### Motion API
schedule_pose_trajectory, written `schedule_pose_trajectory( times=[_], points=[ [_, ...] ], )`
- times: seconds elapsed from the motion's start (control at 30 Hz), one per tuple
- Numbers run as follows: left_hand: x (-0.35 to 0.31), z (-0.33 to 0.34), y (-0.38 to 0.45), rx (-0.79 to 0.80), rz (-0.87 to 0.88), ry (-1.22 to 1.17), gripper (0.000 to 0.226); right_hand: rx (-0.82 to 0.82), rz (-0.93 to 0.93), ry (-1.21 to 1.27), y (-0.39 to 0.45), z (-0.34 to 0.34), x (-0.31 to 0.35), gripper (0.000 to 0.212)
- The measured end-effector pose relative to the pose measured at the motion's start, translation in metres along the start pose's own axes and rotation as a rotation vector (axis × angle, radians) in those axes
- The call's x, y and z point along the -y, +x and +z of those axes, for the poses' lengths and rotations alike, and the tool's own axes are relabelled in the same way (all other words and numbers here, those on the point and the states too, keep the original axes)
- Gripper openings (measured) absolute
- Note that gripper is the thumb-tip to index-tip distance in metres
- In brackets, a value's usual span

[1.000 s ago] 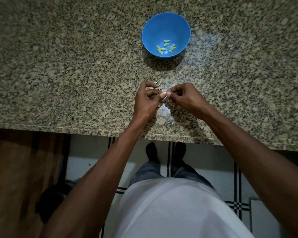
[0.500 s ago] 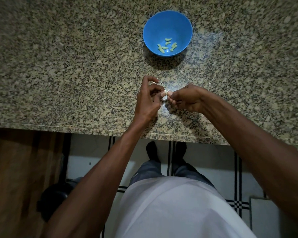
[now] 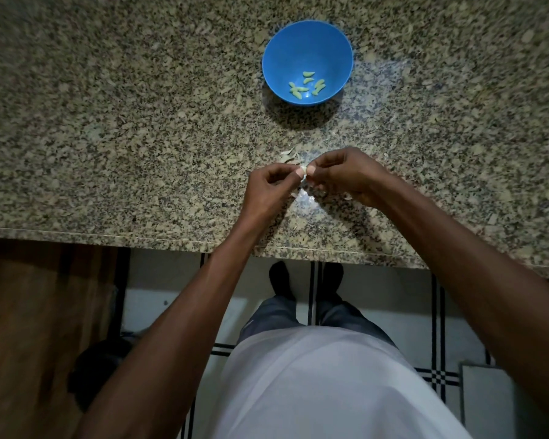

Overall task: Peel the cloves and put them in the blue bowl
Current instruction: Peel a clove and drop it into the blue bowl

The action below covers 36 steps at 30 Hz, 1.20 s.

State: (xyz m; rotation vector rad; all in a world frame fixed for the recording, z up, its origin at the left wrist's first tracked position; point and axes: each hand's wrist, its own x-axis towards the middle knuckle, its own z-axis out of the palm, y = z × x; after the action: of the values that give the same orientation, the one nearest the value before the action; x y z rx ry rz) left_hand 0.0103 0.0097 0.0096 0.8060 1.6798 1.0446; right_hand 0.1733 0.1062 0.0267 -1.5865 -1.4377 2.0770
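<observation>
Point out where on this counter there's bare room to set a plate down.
Free: the granite counter left of the blue bowl, and the stretch right of it. Crowded: between bowl and counter edge, where peel scraps lie and both hands pinch a clove.

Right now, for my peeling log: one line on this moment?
left hand, right hand: pinch clove | blue bowl: peeled cloves | skins: counter
</observation>
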Motion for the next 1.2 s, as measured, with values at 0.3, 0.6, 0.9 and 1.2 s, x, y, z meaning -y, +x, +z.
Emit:
schedule_pose_trajectory(
  times=[0.3,0.6,0.9,1.2],
  points=[
    [-0.008,0.008,0.002,-0.054,0.000,0.100,0.017,-0.199,-0.332,-0.250,-0.008,0.011,-0.013,0.013],
    [-0.004,0.008,0.003,0.038,0.015,0.088,0.015,-0.061,-0.230,-0.028,-0.006,-0.002,-0.016,0.017],
    [-0.005,0.014,0.004,0.011,-0.067,-0.141,0.025,-0.127,-0.217,0.166,-0.008,0.000,-0.020,0.017],
    [-0.003,0.008,0.006,0.012,-0.055,-0.143,0.025,-0.143,-0.239,0.145,-0.011,0.006,-0.021,0.017]
  ],
)
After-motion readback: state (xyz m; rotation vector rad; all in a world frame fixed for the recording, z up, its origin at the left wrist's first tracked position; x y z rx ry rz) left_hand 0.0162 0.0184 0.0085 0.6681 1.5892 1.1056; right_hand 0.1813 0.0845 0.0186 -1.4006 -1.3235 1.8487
